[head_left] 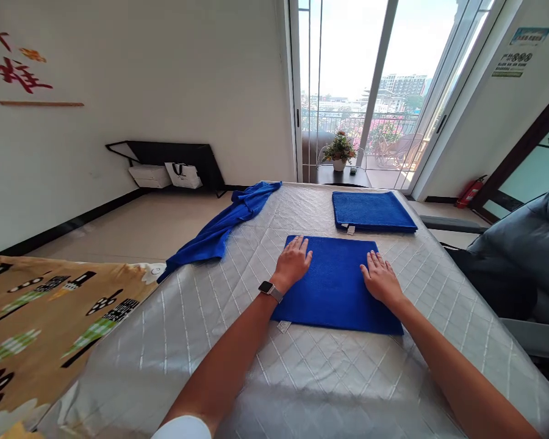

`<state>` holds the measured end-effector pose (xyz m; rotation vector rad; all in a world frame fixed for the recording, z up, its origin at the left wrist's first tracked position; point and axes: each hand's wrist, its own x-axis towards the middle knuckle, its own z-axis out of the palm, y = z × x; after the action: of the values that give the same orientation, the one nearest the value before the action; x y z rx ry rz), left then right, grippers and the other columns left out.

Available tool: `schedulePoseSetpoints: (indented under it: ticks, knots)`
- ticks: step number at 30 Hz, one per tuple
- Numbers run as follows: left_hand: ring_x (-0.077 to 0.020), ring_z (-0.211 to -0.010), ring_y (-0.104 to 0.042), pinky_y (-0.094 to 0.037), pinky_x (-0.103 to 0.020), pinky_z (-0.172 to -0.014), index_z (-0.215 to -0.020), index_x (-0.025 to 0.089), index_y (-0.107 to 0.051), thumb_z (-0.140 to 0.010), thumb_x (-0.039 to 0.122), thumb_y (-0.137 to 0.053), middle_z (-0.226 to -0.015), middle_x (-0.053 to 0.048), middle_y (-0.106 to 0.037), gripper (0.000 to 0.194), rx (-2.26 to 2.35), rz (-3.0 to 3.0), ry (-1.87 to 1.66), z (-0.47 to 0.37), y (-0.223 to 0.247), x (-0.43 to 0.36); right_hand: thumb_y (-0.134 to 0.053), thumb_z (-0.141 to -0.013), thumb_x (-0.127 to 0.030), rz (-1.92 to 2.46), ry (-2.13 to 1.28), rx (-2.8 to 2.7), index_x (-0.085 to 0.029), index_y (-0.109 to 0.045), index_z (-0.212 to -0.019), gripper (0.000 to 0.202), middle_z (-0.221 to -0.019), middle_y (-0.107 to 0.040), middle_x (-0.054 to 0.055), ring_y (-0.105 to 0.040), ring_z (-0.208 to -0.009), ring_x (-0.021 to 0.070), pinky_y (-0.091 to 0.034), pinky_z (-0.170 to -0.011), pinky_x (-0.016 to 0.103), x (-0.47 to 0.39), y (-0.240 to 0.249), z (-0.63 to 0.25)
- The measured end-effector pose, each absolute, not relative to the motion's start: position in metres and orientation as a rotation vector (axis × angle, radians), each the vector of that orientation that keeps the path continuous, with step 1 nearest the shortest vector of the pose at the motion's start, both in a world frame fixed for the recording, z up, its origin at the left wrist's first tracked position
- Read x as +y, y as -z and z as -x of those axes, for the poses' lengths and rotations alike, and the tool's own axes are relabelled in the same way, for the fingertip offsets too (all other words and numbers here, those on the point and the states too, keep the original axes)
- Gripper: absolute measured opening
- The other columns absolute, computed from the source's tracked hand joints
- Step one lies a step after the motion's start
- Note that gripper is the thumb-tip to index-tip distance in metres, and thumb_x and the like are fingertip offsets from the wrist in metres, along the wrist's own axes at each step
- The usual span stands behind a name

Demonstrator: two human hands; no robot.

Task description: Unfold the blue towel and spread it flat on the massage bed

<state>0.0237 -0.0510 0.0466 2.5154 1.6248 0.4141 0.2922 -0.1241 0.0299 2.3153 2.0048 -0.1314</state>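
Both hands flat on a folded blue terry towel that lies in the middle of a silver quilted mattress cover.

Left hand: palm down on the towel's left part, fingers together and stretched forward, spread flat, gripping nothing. Grey smartwatch on the wrist, which sits over the towel's left edge.

Right hand: palm down on the right part of the same towel, fingers slightly fanned, open and flat, nothing held. Forearm comes in from the lower right.

Towel lies as a neat rectangle, edges roughly square to the bed. A small white label pokes out at its near left corner.

Beyond it, apart from it and nearer the far edge, a second folded blue towel, also a flat rectangle; a white tag shows at its near edge, print too small to read.

Left of both, a loose, crumpled blue cloth trails from the far left edge of the bed and hangs over the side towards the floor.

Near left: a tan patterned blanket with black and green shapes, touching the silver cover.

Right of the bed: grey padded chair. Past the bed: a potted flowering plant on a dark table, by glass balcony doors.
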Motion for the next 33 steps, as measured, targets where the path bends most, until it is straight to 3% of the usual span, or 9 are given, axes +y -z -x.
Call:
schedulePoseSetpoints:
  ticks: [5,9,16,24,33]
  knots:
    - [-0.0212,-0.152,-0.031,-0.024,-0.038,-0.126,-0.154,0.014,-0.042,-0.106,0.052,-0.026,-0.161,-0.011,-0.041,0.063,0.998,-2.706,-0.505,-0.088,-0.048,-0.124,-0.019,-0.105,-0.045,-2.279,0.184,2.036,-0.003,-0.020,-0.162,0.070,-0.169,-0.016,0.013,-0.014,-0.156,0.0240,-0.013,-0.126,0.042,-0.137,-0.023,-0.291]
    - [-0.0231,-0.155,-0.021,-0.018,-0.040,-0.128,-0.158,0.007,-0.030,-0.104,0.064,-0.022,-0.164,-0.016,-0.031,0.079,0.885,-2.687,-0.400,-0.107,-0.031,-0.157,-0.021,-0.105,-0.042,-2.280,0.195,2.057,-0.004,-0.022,-0.161,0.068,-0.168,-0.018,0.013,-0.014,-0.156,0.0240,-0.013,-0.126,0.042,-0.134,-0.024,-0.292]
    - [-0.0229,-0.156,-0.018,-0.016,-0.042,-0.128,-0.161,0.012,-0.027,-0.102,0.067,-0.017,-0.167,-0.012,-0.023,0.080,1.071,-2.585,-0.195,-0.078,-0.021,-0.115,-0.021,-0.106,-0.044,-2.311,0.213,2.036,-0.005,-0.021,-0.162,0.068,-0.168,-0.017,0.010,-0.015,-0.156,0.0232,-0.012,-0.126,0.041,-0.135,-0.027,-0.289]
    - [-0.0271,-0.156,-0.015,-0.013,-0.045,-0.128,-0.161,0.004,-0.022,-0.102,0.066,-0.011,-0.168,-0.018,-0.017,0.086,1.693,-2.339,-0.065,-0.005,-0.007,-0.038,-0.019,-0.106,-0.044,-2.316,0.232,2.032,-0.006,-0.021,-0.162,0.068,-0.169,-0.017,0.010,-0.014,-0.156,0.0222,-0.011,-0.127,0.041,-0.134,-0.026,-0.290]
    - [-0.0283,-0.156,-0.018,-0.014,-0.045,-0.127,-0.160,0.001,-0.021,-0.102,0.064,-0.009,-0.167,-0.020,-0.018,0.087,1.817,-2.268,-0.071,0.020,0.000,-0.025,-0.019,-0.105,-0.044,-2.299,0.190,2.029,-0.007,-0.021,-0.162,0.068,-0.169,-0.018,0.009,-0.015,-0.156,0.0224,-0.012,-0.127,0.042,-0.135,-0.023,-0.292]
